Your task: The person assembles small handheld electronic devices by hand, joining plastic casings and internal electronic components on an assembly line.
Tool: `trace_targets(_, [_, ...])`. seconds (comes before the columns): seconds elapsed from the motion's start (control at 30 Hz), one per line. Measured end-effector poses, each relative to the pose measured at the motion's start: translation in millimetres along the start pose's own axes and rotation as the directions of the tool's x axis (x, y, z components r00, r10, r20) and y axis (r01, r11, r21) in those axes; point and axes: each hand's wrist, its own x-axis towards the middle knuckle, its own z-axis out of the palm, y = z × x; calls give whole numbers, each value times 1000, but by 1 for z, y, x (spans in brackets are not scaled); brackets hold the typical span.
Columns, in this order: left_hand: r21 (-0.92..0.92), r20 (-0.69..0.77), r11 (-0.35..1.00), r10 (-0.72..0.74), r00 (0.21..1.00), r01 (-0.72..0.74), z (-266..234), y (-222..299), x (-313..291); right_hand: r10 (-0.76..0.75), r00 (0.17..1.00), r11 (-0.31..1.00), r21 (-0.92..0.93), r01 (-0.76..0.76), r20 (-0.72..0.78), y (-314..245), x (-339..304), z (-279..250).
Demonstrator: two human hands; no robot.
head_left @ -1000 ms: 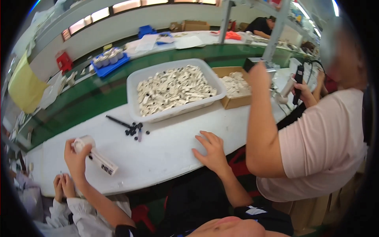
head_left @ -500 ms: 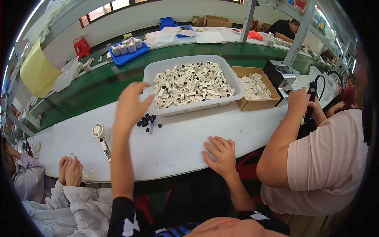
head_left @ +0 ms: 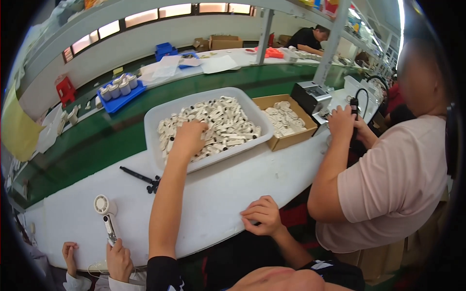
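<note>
My left hand [head_left: 190, 140] reaches down into a whitish plastic bin [head_left: 151, 127]. Its fingers are bent into a heap of small cream plastic parts [head_left: 228, 119], some with dark ends; the fingertips are hidden, so I cannot make out what they grip. By the table's front edge rests my right hand [head_left: 262, 217], its fingers curled in and no object visible in them. Left of my left forearm, a slim black tool [head_left: 137, 173] lies beside several small black pieces [head_left: 152, 185], partly covered by the arm.
A cardboard box [head_left: 291, 139] of flat cream pieces adjoins the bin, with a silver-black machine [head_left: 310, 98] beyond. At left, another person's hand [head_left: 119, 261] holds a white handheld fan [head_left: 106, 208]. A person in pink [head_left: 393, 169] works close on my right.
My left hand has moved from the bin's left rim down into the parts. My right hand's spread fingers have curled. The left neighbour now grips the fan. The whole view has shifted.
</note>
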Motion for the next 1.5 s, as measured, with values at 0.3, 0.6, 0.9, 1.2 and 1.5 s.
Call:
trace_targets(0.3, [15,-296,1000,-1,955,6,-37,26,-6,145,982,989,-57,-139,124,-7,21,6])
trace_targets(0.6, [-334,-322,878,236,917,-344,-105,30,-31,358,934,895,281,-346,9,-40,151,22])
trace_targets(0.9, [-337,-406,843,270,873,-418,-148,21,-63,278,942,807,486,-335,187,-36,232,27])
trace_targets(1.2, [-207,-735,850,192,650,-485,-158,22,-68,144,977,751,626,-209,155,-51,272,33])
trace_targets(1.5, [-198,-721,884,161,674,-424,-162,29,-80,204,949,344,891,-298,239,-32,277,32])
